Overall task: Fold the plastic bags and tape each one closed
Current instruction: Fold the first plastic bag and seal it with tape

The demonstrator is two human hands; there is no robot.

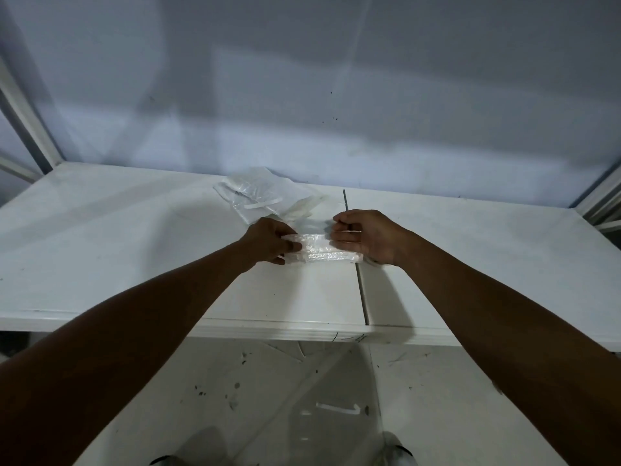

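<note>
A clear plastic bag [317, 248], folded into a narrow band, lies on the white table [134, 250] near its middle. My left hand [268, 242] pinches the band's left end between thumb and fingers. My right hand [366, 235] is at the right end, its fingers curled over the plastic there. Behind the band, a few loose clear bags [255, 193] lie in a small heap. No tape shows in view.
The table is made of two panels with a seam [359, 280] running front to back just right of the bag. A grey wall stands close behind. Metal frame posts [30, 129] rise at the left and right back corners. Below the front edge is a scuffed white floor.
</note>
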